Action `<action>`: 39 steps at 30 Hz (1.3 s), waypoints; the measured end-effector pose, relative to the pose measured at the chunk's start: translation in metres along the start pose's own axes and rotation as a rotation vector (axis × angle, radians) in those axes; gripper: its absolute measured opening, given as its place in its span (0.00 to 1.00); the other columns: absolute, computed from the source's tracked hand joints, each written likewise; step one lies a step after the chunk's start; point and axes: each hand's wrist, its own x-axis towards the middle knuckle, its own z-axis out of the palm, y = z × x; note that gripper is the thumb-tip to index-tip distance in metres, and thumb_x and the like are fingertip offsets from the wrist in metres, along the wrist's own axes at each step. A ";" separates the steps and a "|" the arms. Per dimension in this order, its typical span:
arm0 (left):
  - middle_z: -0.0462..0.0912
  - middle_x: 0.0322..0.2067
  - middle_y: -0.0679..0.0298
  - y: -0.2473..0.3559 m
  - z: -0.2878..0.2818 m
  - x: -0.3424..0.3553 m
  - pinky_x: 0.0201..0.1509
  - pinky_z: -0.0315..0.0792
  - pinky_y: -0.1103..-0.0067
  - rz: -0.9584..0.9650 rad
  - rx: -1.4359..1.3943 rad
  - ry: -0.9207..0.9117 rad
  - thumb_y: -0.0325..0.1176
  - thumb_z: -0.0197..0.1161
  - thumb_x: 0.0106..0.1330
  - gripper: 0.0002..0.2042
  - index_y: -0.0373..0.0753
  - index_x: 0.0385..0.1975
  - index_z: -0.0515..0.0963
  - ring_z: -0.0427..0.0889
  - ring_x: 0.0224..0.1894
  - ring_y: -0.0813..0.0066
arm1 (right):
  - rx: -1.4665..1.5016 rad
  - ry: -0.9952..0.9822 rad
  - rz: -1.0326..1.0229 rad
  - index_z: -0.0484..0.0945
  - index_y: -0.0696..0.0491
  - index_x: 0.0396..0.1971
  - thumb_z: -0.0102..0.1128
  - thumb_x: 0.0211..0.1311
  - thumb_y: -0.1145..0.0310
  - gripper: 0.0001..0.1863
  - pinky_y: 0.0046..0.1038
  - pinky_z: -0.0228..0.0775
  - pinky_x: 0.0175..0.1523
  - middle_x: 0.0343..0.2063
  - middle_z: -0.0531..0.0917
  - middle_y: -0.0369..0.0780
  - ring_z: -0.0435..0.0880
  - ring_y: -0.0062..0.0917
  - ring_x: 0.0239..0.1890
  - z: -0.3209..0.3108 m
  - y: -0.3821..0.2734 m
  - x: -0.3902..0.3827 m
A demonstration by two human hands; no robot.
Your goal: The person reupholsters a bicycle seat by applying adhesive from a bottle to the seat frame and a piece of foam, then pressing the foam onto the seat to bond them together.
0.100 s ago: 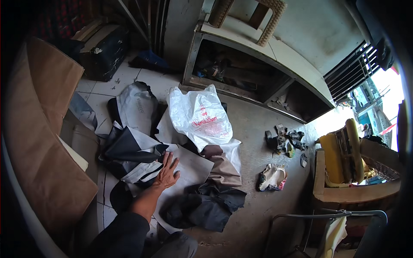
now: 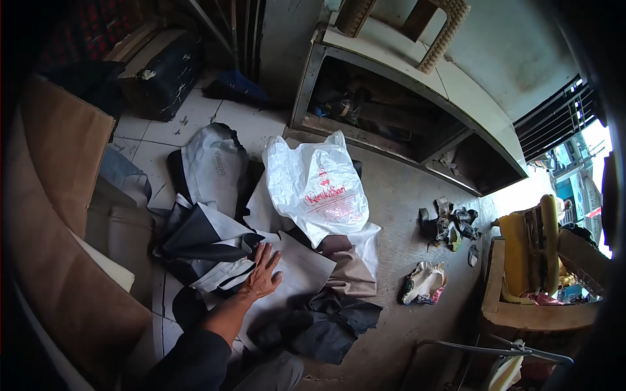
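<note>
Grey sheet [image 2: 305, 266], corner rightward, axis unclear

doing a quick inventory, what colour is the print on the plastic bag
The print is red, seen best in the head view.

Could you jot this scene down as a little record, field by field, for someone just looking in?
Left hand: palm down, fingers spread, over a pale grey sheet
Right hand: out of view
Left of the hand: folded dark material
Beyond the hand: white plastic bag with red print, lying on the pile
Right of the hand: crumpled brown piece
Nearer the person: crumpled black material
Floor at right: ragged scraps
Background: open-fronted cabinet
</note>
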 end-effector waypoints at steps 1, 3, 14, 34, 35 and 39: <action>0.52 0.76 0.52 0.003 0.003 0.006 0.72 0.48 0.39 -0.009 -0.041 -0.014 0.53 0.52 0.69 0.32 0.47 0.72 0.65 0.44 0.79 0.49 | -0.170 0.032 -0.244 0.82 0.49 0.53 0.63 0.65 0.68 0.16 0.32 0.83 0.44 0.44 0.87 0.48 0.90 0.34 0.40 -0.009 -0.039 0.051; 0.60 0.72 0.54 0.003 0.011 0.005 0.72 0.46 0.37 0.035 -0.011 0.035 0.54 0.54 0.67 0.32 0.48 0.70 0.68 0.52 0.75 0.51 | -0.241 -0.194 -0.097 0.67 0.50 0.69 0.69 0.62 0.68 0.35 0.40 0.75 0.62 0.58 0.80 0.46 0.81 0.38 0.59 -0.016 -0.123 0.173; 0.74 0.61 0.68 -0.004 0.047 -0.015 0.72 0.40 0.42 0.004 0.094 0.148 0.55 0.55 0.65 0.27 0.56 0.63 0.76 0.64 0.66 0.67 | -1.035 1.215 -0.943 0.72 0.46 0.64 0.61 0.61 0.68 0.29 0.48 0.61 0.70 0.67 0.69 0.48 0.66 0.45 0.70 -0.031 -0.483 0.657; 0.76 0.56 0.67 0.003 0.072 -0.034 0.68 0.44 0.41 -0.042 0.051 0.311 0.51 0.61 0.63 0.20 0.54 0.53 0.84 0.70 0.53 0.65 | -0.921 -0.718 -0.052 0.79 0.48 0.56 0.63 0.63 0.59 0.22 0.42 0.81 0.47 0.44 0.87 0.45 0.88 0.39 0.43 0.020 -0.193 0.355; 0.74 0.57 0.67 0.005 0.071 -0.028 0.70 0.38 0.41 0.012 0.056 0.141 0.51 0.61 0.63 0.20 0.56 0.53 0.84 0.69 0.55 0.66 | -0.671 -0.608 -0.011 0.78 0.55 0.56 0.64 0.64 0.67 0.20 0.37 0.81 0.48 0.46 0.86 0.47 0.88 0.38 0.44 0.014 -0.237 0.388; 0.73 0.56 0.67 -0.004 0.078 -0.064 0.72 0.33 0.42 -0.041 0.090 0.024 0.55 0.61 0.61 0.22 0.60 0.54 0.83 0.68 0.57 0.66 | -0.301 0.337 -0.848 0.72 0.57 0.62 0.63 0.66 0.69 0.25 0.39 0.77 0.56 0.54 0.81 0.53 0.83 0.46 0.53 0.019 -0.411 0.548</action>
